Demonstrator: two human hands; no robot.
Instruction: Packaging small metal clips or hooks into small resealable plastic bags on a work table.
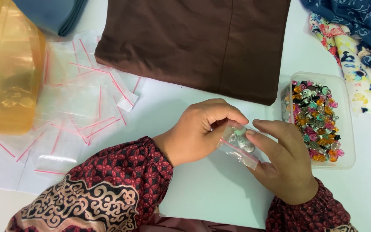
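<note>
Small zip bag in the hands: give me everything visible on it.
The small zip bag is clear thin plastic with a red line along its closure strip. It holds a few small silvery pieces, too blurred to identify. It is held above the white table, tilted, closure end down toward the right. The left hand pinches its upper edge between thumb and fingers; the right hand supports it from the right, fingertips on its face. Whether the closure is sealed cannot be told.

Bag (238, 146) betw. both hands, tray (346, 129) right, spare bags (71, 103) left, cloth (198, 43) behind
</note>
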